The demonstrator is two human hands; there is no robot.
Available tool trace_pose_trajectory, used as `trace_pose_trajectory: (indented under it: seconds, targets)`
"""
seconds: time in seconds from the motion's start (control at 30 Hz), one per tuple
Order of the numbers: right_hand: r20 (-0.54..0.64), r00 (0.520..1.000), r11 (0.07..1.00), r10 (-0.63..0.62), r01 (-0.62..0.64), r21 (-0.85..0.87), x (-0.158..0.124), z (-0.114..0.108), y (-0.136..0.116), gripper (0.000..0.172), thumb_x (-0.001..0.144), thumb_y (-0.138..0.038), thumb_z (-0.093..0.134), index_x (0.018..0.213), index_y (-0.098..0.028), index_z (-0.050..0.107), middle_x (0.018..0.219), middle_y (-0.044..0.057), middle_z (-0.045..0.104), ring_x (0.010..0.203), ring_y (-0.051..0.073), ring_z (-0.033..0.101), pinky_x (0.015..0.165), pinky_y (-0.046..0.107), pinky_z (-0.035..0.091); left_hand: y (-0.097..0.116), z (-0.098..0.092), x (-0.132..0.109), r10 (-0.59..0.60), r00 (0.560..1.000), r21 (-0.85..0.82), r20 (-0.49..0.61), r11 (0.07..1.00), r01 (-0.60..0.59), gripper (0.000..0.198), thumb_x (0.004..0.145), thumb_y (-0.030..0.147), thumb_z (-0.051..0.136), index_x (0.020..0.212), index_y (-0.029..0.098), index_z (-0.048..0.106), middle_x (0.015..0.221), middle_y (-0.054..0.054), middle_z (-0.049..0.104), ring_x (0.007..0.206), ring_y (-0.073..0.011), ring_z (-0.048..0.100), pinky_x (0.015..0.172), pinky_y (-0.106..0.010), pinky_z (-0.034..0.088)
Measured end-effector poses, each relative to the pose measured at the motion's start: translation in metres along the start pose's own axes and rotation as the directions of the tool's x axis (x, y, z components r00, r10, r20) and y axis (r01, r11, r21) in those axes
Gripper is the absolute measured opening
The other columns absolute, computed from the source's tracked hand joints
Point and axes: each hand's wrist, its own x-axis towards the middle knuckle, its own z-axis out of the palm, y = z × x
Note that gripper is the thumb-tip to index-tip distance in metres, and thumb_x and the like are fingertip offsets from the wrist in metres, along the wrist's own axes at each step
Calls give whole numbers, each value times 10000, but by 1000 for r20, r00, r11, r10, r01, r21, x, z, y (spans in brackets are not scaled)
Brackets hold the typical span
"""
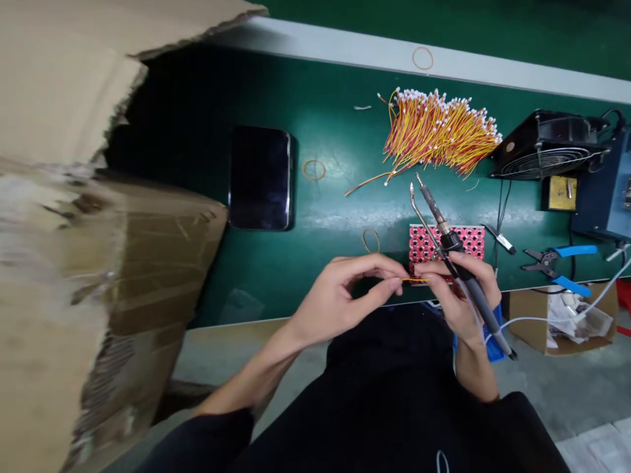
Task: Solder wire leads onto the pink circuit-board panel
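My left hand pinches a short yellow wire between thumb and forefinger, and the wire reaches across to my right hand. That hand is clenched around the dark grip of a slim soldering iron, whose metal tip points away from me. Beside the iron, in the same hand, sits a bent silver rod; I cannot tell whether it is solder or a tool. A white cable runs off to the right.

Both hands hover at the near edge of the dark green bench mat, just over a red board dotted with black holes. Beyond them lies a dense sheaf of thin red-and-yellow wires tipped with white connectors. A black smartphone lies to the left, near a tan rubber band; another band lies just past my left hand, and a third sits on the pale far rim of the bench.

To the right stand a round black fan with a wire guard, a brass-topped tip cleaner, a blue metal unit and blue-handled pliers. A torn cardboard box overhangs the left side, and the grey floor shows below.
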Motion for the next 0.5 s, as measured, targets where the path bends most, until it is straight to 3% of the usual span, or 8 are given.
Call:
trace_pose_trajectory:
  seconds: [0.17, 0.33, 0.5]
  targets:
    - [14, 1000, 1000, -15, 15, -22, -4, 1, 2, 635, 916, -63, 772, 1445, -337, 554, 1163, -44, 803, 1010, 186, 794, 951, 312, 701, 3, 7, 7, 30, 999, -28, -28, 999, -31, 73, 930, 198, 738, 874, 192, 785, 735, 24, 783, 649, -74, 715, 659, -113, 561]
    - [-5, 999, 997, 51, -51, 56, -10, -1, 3, 652, 922, -76, 779, 1469, -342, 546, 1174, -35, 799, 1024, 188, 789, 960, 306, 700, 0, 8, 14, -34, 999, -65, -41, 997, 31, 104, 923, 201, 729, 854, 198, 806, 711, 21, 758, 627, -75, 676, 600, -121, 523]
    - [-10, 993, 989, 117, -116, 94, -7, 8, 7, 542, 956, -85, 736, 1421, -314, 578, 1165, -35, 800, 1038, 158, 782, 970, 244, 670, -8, -2, 6, 50, 999, 94, -13, 994, -49, 130, 955, 234, 706, 880, 241, 812, 771, 42, 777, 638, -84, 683, 637, -155, 543]
